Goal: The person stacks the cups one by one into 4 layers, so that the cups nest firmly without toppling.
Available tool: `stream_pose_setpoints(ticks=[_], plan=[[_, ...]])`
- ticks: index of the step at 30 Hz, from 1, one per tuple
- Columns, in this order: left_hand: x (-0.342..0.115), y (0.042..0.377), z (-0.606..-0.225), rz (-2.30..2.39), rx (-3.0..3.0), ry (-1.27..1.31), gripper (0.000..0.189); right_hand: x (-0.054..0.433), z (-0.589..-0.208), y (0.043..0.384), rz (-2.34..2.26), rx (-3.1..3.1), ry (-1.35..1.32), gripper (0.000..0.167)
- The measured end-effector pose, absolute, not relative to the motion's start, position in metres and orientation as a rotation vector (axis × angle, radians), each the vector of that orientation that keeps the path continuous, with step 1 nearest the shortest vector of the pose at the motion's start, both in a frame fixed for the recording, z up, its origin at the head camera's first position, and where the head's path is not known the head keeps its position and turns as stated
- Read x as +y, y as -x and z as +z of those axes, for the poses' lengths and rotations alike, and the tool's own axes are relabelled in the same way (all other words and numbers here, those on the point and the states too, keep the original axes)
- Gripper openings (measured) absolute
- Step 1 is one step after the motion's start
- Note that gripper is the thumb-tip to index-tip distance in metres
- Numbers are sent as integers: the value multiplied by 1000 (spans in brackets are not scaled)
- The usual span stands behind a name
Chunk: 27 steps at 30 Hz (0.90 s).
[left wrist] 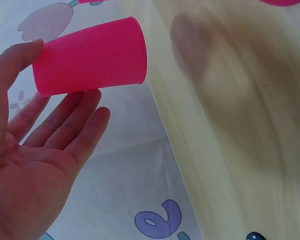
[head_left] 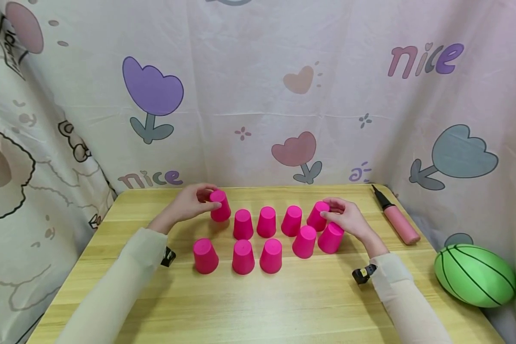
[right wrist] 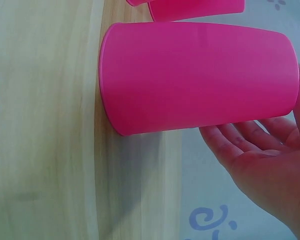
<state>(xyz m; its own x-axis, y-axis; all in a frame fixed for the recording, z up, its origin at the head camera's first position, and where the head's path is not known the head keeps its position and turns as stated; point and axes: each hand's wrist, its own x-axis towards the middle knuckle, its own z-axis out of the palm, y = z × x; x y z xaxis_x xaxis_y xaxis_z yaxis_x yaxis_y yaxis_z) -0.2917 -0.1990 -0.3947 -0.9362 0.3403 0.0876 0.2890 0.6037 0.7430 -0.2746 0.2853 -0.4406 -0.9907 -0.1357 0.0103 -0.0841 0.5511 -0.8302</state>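
My left hand (head_left: 193, 203) grips an upside-down pink cup (head_left: 220, 206) near its narrow end, thumb on one side and fingers on the other. The left wrist view shows that cup (left wrist: 92, 57) raised above the table, its shadow on the wood. At the right end of the far row, my right hand (head_left: 345, 216) pinches another upside-down pink cup (head_left: 318, 217) between thumb and fingers. A nearer pink cup (head_left: 331, 239) stands just in front of it. In the right wrist view, a large pink cup (right wrist: 200, 77) covers part of the right fingers.
Several more upside-down pink cups (head_left: 242, 258) stand in two rows between the hands on the wooden table (head_left: 249, 310). A pink hand pump (head_left: 400, 222) lies at the right edge. The green ball (head_left: 475, 275) sits by the right corner, and a printed curtain (head_left: 223, 71) hangs behind.
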Motion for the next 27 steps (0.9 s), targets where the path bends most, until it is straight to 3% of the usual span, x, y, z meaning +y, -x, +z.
stream_pose_setpoints(ticks=[27], plan=[[-167,345,-368,1243,2803,-398,50,283,-438,273,-1447,2718,187,56]])
